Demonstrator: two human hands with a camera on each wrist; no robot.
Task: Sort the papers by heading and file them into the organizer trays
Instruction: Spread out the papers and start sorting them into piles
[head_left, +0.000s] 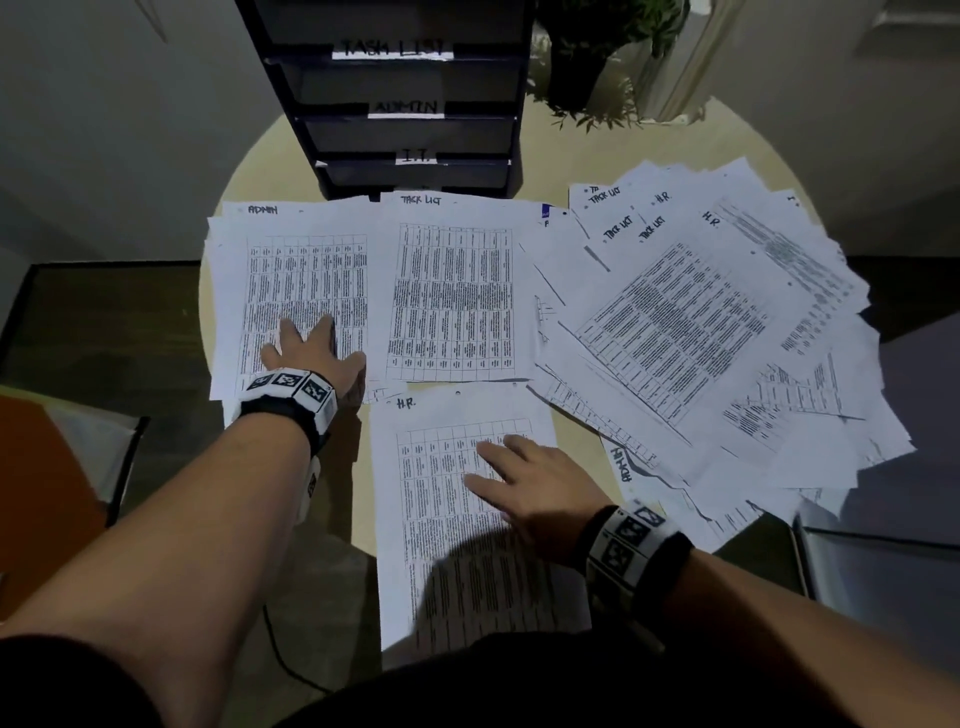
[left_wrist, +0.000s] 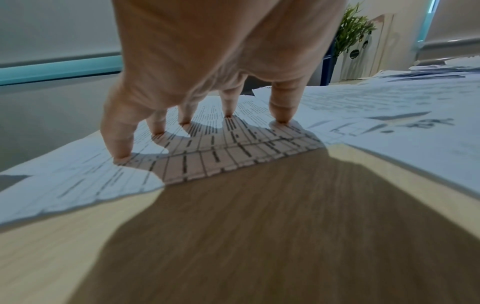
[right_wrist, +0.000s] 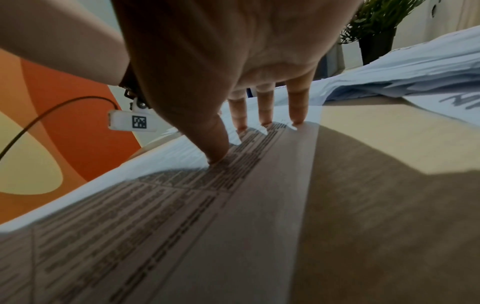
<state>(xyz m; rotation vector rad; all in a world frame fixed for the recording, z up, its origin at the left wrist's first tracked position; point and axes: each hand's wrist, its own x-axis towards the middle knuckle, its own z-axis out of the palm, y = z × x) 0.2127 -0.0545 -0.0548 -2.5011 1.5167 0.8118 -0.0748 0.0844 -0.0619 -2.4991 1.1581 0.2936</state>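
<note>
On the round table an ADMIN pile (head_left: 291, 260) lies at the left, a TASK LIST sheet (head_left: 457, 291) beside it, and an H.R. sheet (head_left: 457, 519) nearest me. My left hand (head_left: 311, 348) presses spread fingertips (left_wrist: 281, 117) on the lower part of the ADMIN pile (left_wrist: 182, 144). My right hand (head_left: 519, 478) rests straight fingers (right_wrist: 218, 152) on the H.R. sheet (right_wrist: 155, 205). A loose unsorted heap of papers (head_left: 701, 332) fans out at the right. The black organizer (head_left: 405, 93) stands at the back, its trays labelled TASK LIST, ADMIN and I.T.
A potted plant (head_left: 587, 57) stands right of the organizer. The table (head_left: 343, 493) shows bare wood between my arms. An orange chair (head_left: 47, 478) sits low at the left, and a cable (right_wrist: 52, 107) hangs from my left wrist.
</note>
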